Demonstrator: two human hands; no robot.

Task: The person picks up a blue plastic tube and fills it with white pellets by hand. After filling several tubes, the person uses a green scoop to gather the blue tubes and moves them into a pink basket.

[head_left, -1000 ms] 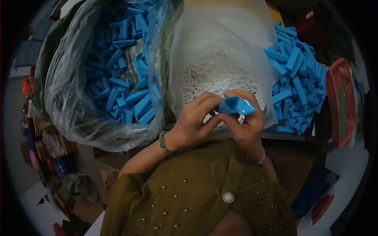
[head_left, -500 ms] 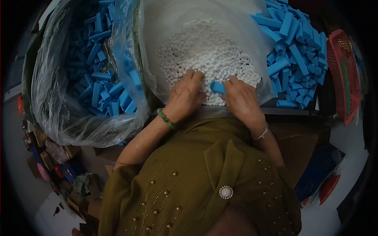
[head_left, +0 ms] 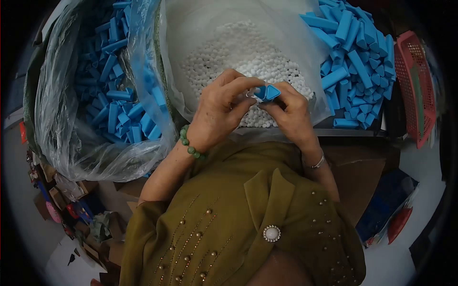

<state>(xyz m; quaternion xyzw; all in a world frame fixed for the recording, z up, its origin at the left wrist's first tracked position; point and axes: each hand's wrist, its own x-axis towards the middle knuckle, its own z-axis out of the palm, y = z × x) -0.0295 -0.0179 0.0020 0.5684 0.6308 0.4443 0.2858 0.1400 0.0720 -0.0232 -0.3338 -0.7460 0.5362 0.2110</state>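
A short blue triangular tube, its three-sided end facing up, is gripped in the fingers of my right hand. Thumb and forefinger of my left hand pinch together beside the tube, with a small white piece showing between them. Whether that piece touches the tube is hard to see. Below both hands lies a heap of small white rounded pieces on a translucent plastic sheet.
To the left stands a big clear plastic bag holding many blue tubes. More blue tubes are piled at the right, beside a pink perforated basket. Cardboard lies below the work surface's edge.
Both hands have lifted off the white heap and come closer together. The blue tube has turned so its triangular end faces up, and my left fingers now pinch beside it.
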